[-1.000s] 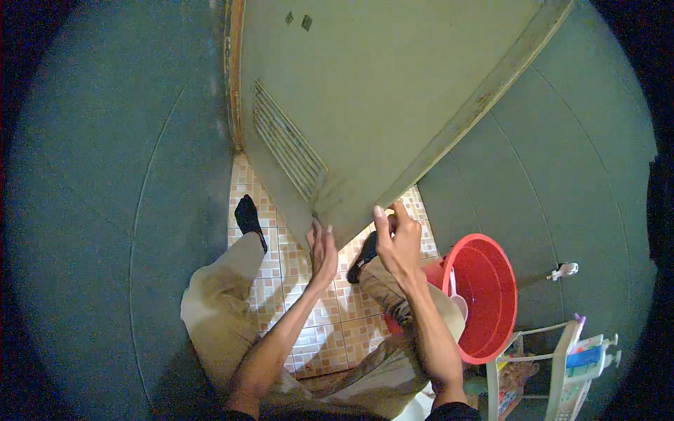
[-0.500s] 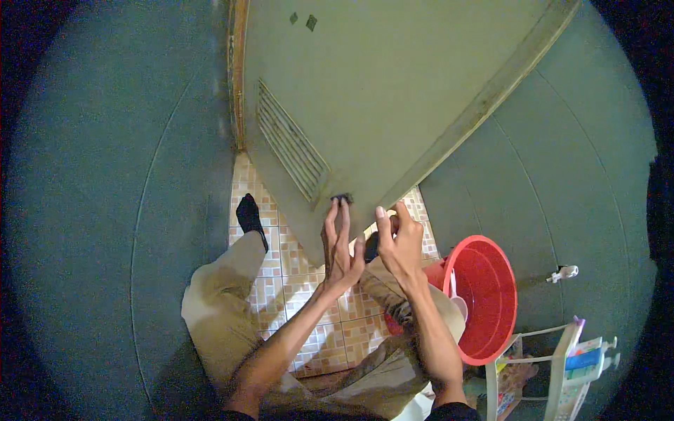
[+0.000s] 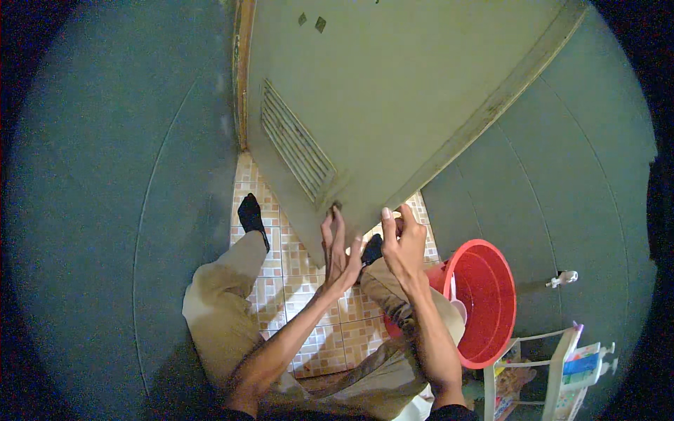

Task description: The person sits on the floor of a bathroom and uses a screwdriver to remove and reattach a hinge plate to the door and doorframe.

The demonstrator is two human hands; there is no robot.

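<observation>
A pale greenish door (image 3: 407, 98) stands at an angle in front of me, with a slatted vent (image 3: 298, 140) low on its face. My left hand (image 3: 339, 259) presses a small dark pad (image 3: 337, 205) against the door just below the vent's lower corner; its fingertips mostly cover the pad. Dull smudges mark the surface around it. At the door's slanting free edge, my right hand (image 3: 405, 242) grips with the thumb on the near face and the fingers curled behind.
A red bucket (image 3: 481, 302) with a pink dipper (image 3: 456, 302) stands at my right. Beyond it are a white rack (image 3: 554, 372) holding bottles and packets, and a wall tap (image 3: 564, 278). Dark green walls flank tiled floor (image 3: 270, 309); my feet in black socks are on it.
My left fingertips and the dark pad have slid a little down and left on the door, covering more of the pad. The right hand keeps its hold on the edge.
</observation>
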